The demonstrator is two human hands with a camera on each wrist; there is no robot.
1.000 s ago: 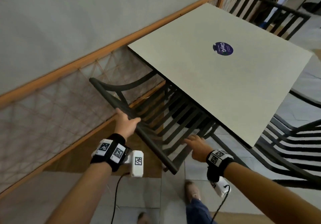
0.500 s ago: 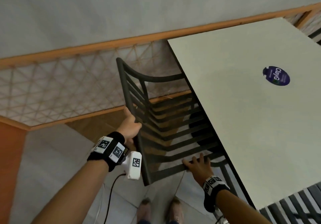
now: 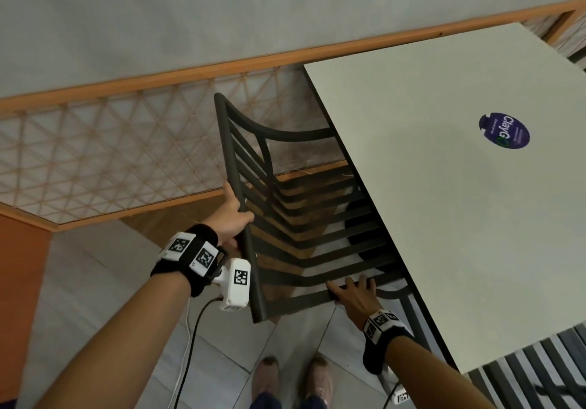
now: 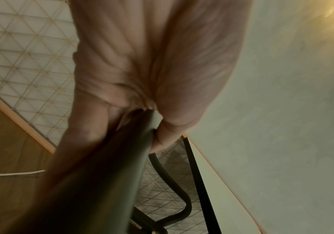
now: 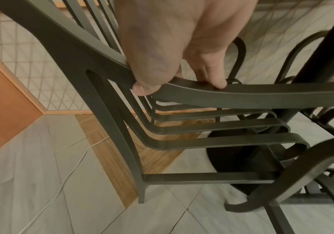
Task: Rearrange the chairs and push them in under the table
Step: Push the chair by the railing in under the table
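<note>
A dark metal slatted chair [image 3: 229,145] stands at the near-left side of the white square table [image 3: 444,218], its seat partly under the tabletop. My left hand [image 3: 236,215] grips the top rail of the chair back; in the left wrist view the left hand [image 4: 154,125] is wrapped round that dark rail [image 4: 112,174]. My right hand [image 3: 352,288] holds the chair's near armrest by the table edge. In the right wrist view the right hand [image 5: 180,82] curls its thumb and fingers round the armrest [image 5: 262,98].
A second slatted chair [image 3: 532,364] shows at the lower right beside the table. A wood-framed lattice railing [image 3: 111,142] runs behind the chair, an orange panel [image 3: 19,281] at the left. The table's black round base [image 5: 232,158] sits under it. A white cable [image 5: 72,166] lies on the floor.
My view has swung left and closer to the table. Both hands have kept their hold on the chair. Over the last half second the chair has hardly shifted.
</note>
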